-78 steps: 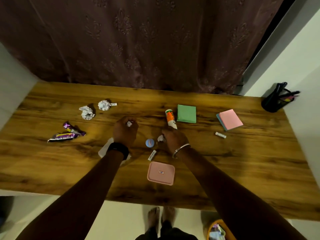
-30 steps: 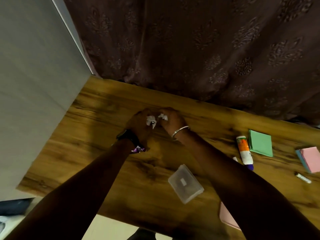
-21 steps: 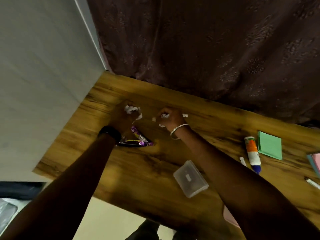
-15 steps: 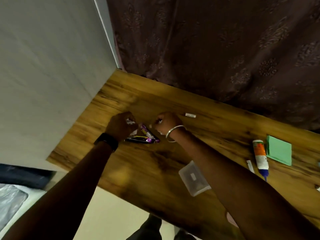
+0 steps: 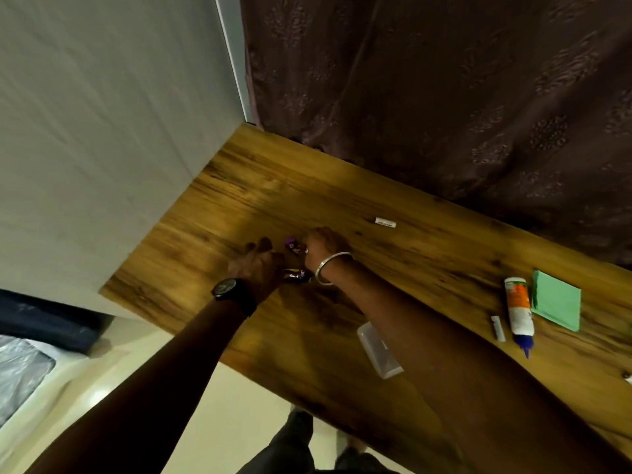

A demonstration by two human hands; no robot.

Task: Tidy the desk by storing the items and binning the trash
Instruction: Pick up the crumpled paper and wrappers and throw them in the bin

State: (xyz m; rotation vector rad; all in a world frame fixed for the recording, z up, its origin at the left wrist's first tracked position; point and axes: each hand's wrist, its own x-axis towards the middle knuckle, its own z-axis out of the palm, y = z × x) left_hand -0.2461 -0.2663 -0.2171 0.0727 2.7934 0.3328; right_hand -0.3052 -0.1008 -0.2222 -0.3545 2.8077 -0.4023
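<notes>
A: Half a second on, and the left hand has slid across. It was balled up beside the candy wrapper, and now it lies over the near end of it! And the white paper peeking out of that fist? Gone from sight.

B: Right hand has closed in from the other side too. Fingers curled tight, tips on the wrapper's far purple end. That reads to me as a pinch.

A: And the left grip?

B: Can't tell. Fingers look fairly stretched out, thumb side against the wrapper, but whatever's under the palm is hidden.

A: Where are we on the counter?

B: Toward the left end, roughly midway between the back and front edges. One white strip lies further back. The clear case, glue bottle and green notes wait off to the right.

A: How will that wrapper handle?

B: Feather-light, crinkly and slick, I'd say. Press it flat and it will slide rather than lift. Best taken by one end, or scrunched whole into the palm. Nothing fragile there, it's trash for the bin.
</notes>
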